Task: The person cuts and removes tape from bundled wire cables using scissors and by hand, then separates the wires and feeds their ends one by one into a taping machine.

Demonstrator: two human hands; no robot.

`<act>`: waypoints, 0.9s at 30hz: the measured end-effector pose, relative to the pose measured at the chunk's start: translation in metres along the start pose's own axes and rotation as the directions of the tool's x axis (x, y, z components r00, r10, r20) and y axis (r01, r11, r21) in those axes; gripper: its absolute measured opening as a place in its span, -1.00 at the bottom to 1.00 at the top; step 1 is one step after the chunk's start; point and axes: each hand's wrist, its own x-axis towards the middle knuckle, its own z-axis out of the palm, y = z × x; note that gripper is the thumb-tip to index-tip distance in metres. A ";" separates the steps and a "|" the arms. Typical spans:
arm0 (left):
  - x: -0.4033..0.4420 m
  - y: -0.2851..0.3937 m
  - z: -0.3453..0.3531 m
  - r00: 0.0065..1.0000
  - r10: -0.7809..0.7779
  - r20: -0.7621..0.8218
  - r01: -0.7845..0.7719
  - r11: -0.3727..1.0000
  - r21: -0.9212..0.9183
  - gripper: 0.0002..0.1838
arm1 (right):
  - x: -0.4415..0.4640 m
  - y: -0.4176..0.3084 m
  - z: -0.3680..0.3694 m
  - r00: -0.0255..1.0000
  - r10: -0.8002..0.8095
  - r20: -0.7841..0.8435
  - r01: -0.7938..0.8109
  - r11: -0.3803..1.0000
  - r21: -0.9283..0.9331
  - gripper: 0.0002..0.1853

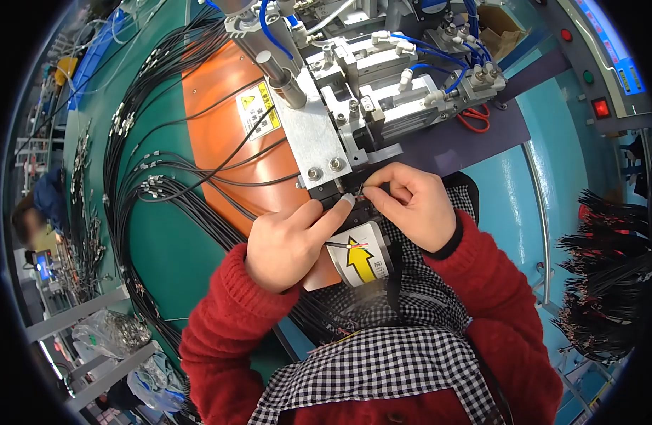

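My left hand point(287, 241) rests at the front of the metal machine point(315, 134), its index finger stretched to the small black fixture below the bolted plate. That fingertip has a pale covering. Opposite it, my right hand point(411, 202) pinches at the same spot, thumb and index finger together; what they hold is too small to make out. Just below the fingertips is a white label with a yellow arrow point(358, 259), and a thin cable end with red and white wires lies across it. Black cables point(198, 212) run over the orange cover point(227, 156) towards my left hand.
Bundles of black cables hang at the right point(598, 283) and lie along the green table point(152, 244) at the left. Red-handled scissors point(476, 119) lie behind the machine's right side. A control panel point(609, 71) stands at upper right. Part of another person point(32, 219) shows far left.
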 end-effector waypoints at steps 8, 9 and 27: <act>0.000 0.001 0.000 0.999 0.007 0.031 -0.007 1.000 0.006 -0.59 | 0.001 0.005 0.004 0.995 -0.097 -0.012 0.096 0.993 -0.067 -0.94; 0.000 0.001 0.000 0.999 -0.002 0.032 0.002 1.000 0.008 -0.60 | 0.001 0.006 0.004 0.997 -0.081 -0.008 0.080 0.995 -0.064 -0.94; 0.000 0.003 -0.002 0.998 -0.037 0.042 0.038 0.999 -0.020 -0.68 | 0.000 0.001 0.014 0.977 -0.189 -0.102 0.178 0.978 -0.107 -0.93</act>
